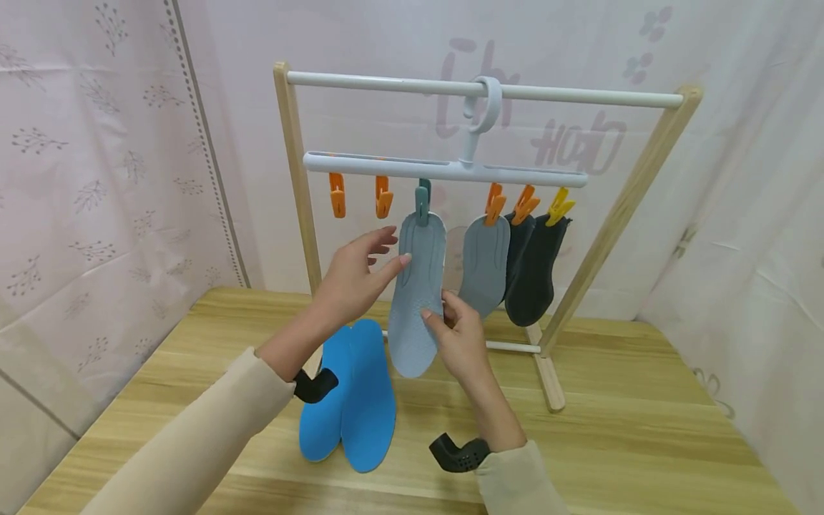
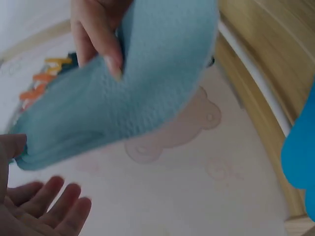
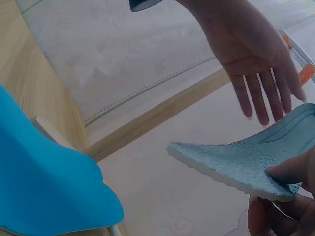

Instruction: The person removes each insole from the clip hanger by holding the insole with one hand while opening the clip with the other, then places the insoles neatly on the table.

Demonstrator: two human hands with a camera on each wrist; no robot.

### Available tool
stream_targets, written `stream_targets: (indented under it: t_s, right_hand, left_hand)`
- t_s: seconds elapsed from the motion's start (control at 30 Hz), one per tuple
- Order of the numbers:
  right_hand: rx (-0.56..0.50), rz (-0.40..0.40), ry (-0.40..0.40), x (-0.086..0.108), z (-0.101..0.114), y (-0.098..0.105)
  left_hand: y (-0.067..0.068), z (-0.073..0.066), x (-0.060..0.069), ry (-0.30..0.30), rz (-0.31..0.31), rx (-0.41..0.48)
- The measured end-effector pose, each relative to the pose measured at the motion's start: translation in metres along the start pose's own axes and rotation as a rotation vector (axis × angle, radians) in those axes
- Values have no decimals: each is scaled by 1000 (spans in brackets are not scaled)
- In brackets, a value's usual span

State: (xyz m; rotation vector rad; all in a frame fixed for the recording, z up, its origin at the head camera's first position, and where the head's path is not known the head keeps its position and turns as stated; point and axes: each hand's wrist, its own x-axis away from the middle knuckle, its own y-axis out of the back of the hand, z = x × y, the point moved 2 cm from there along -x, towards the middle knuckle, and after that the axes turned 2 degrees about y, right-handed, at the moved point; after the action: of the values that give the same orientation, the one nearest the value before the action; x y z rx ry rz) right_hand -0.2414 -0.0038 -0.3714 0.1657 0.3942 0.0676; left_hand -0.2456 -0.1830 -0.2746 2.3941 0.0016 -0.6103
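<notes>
A grey-blue insole [image 1: 417,286] hangs from a dark green clip [image 1: 422,204] on a white hanger [image 1: 386,166]. My right hand [image 1: 460,332] pinches its right edge at mid-length, thumb on the front face and fingers behind, as the right wrist view also shows. Beside its upper left edge is my left hand [image 1: 360,275], fingers straight and spread, nothing between them. The left thumb tip meets or nearly meets the insole's edge; I cannot tell which. In the left wrist view the insole [image 2: 162,69] stretches across the upper part, with the left fingers [image 2: 74,211] apart from it.
Another grey insole [image 1: 484,265] and two black insoles [image 1: 537,275] hang to the right from orange and yellow clips. Two orange clips [image 1: 383,197] hang at left. A wooden rack [image 1: 621,214] holds the hanger. Two blue insoles [image 1: 368,400] lie on the wooden table [image 1: 618,443].
</notes>
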Motion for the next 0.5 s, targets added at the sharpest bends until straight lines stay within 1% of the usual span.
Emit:
stream_targets:
  t_s: [0.07,0.13,0.2,0.37,0.5]
  right_hand:
    - [6,-4,7,0,0,0]
    - [19,-7,12,0,-1,1]
    - [32,-6,17,0,-1,1]
    - [49,8,26,0,-2,1]
    - [46,13,24,-1,-2,1]
  left_hand:
    - [-3,-6,1,-21,-4,11]
    - [-4,-11,0,-28,-1,41]
    - [-5,-16,-2,-25,8,81]
    - [-7,-24,-5,-5,28,148]
    - [-7,-33,-9,-11,19,183]
